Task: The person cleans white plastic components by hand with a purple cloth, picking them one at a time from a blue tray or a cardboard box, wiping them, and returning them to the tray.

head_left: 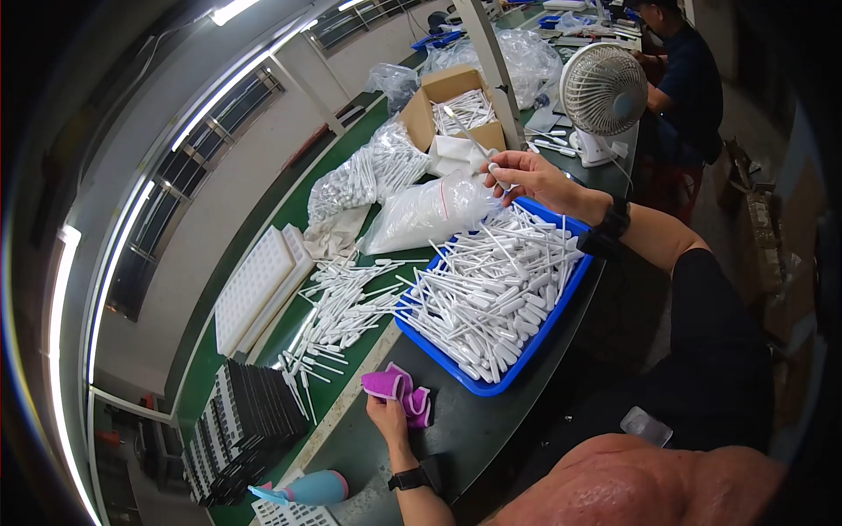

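My left hand [388,422] is closed on a purple cloth [395,387] with pale edging, at the near side of the green bench. Raised over the far end of a blue tray [494,389], my right hand [537,179] pinches a thin white plastic stick [472,133] that points up and away to the left. Its thicker end is partly hidden by the fingers. Heaped in the tray are many white plastic sticks [500,294] with wide, rounded ends. More loose white sticks [346,302] lie spread on the bench left of the tray.
Behind the tray lie a clear plastic bag [421,215], bagged sticks [355,184] and a cardboard box [428,88]. White perforated blocks [254,285] and stacked black racks [241,421] stand left. A blue-green bottle [317,487] is near. A fan [605,92] and a seated person [688,83] are beyond.
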Demonstrator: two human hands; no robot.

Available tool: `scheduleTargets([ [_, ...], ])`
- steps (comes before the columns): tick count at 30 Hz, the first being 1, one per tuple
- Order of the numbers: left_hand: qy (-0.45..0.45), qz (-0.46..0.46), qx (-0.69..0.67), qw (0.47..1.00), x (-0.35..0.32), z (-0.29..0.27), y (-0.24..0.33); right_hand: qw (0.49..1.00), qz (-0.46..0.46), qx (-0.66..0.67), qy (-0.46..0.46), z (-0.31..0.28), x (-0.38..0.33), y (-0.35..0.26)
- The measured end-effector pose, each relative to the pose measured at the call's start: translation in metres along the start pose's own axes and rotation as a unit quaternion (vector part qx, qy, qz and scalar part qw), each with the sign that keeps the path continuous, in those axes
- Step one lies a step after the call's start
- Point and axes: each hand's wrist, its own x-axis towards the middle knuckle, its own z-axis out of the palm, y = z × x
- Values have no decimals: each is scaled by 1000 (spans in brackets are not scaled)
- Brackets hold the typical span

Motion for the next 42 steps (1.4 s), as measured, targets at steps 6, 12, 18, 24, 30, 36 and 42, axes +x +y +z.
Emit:
scheduleTargets([
  [6,-15,-24,24,999,-12,-6,-22,997,64,-24,-23,9,-15,27],
  [12,14,-10,32,999,14,-3,-36,941,65,-312,-117,13,-27,65],
  [18,14,3,9,1000,11,-5,-38,804,-42,-589,-69,42,-50,75],
  [24,9,-12,21,1000,0,-18,-35,823,30,-566,-36,52,-67,55],
  [30,22,13,39,999,-3,-36,-37,816,-56,-575,5,54,-69,120],
  [36,76,-14,-71,995,-3,-35,-43,787,-78,-612,-17,76,-68,96],
  [42,151,-122,-469,862,2,-63,-57,766,-61,-605,-210,226,-21,-16],
])
